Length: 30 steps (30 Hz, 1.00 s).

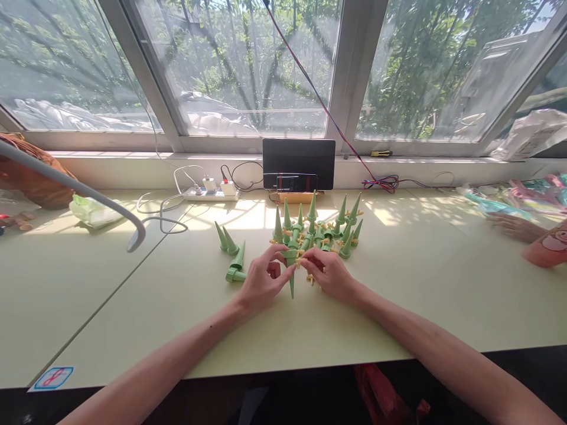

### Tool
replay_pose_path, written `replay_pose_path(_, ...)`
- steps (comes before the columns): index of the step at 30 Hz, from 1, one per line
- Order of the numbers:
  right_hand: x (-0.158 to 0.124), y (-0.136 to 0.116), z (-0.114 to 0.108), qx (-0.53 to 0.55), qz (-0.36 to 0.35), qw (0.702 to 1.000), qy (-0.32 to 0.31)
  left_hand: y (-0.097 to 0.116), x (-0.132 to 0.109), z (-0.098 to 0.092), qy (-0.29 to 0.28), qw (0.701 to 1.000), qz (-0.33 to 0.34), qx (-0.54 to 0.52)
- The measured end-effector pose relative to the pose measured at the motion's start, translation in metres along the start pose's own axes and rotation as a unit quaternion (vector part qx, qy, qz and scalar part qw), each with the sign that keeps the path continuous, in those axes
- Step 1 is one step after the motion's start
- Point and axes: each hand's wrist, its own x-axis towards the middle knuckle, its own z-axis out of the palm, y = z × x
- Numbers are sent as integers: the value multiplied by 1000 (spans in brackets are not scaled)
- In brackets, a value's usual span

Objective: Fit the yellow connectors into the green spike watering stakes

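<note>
My left hand grips a green plastic watering spike by its wide collar, the tip pointing down toward me. With thumb and forefinger, my right hand pinches a small yellow valve against the side of that collar. Whether the valve is seated in the collar I cannot tell. Just beyond my hands is a cluster of green spikes, many with yellow valves and standing tip up. To the left of my left hand lie several spikes with no yellow parts visible. A few loose yellow valves lie beneath my right hand.
A phone leans before a black tablet at the back. A power strip with cables sits left of them. A grey curved tube reaches in from the left. Another person's blurred hand is by plastic bags at right.
</note>
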Motion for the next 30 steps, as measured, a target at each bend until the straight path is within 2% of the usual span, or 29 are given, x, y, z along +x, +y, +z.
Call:
replay_pose_path(7,1,4,0,-12,9,1000,-14,2,-1,1,-4,1000,20,22)
replay_pose_path(18,0,-1,0,23,5,1000,-5,1,0,0,8,1000,-7,5)
replay_pose_path(27,1,5,1,-12,6,1000,-15,4,-2,2,7,997,37,63)
replay_pose_path(30,1,4,0,-17,9,1000,-4,4,-1,2,9,998,31,55)
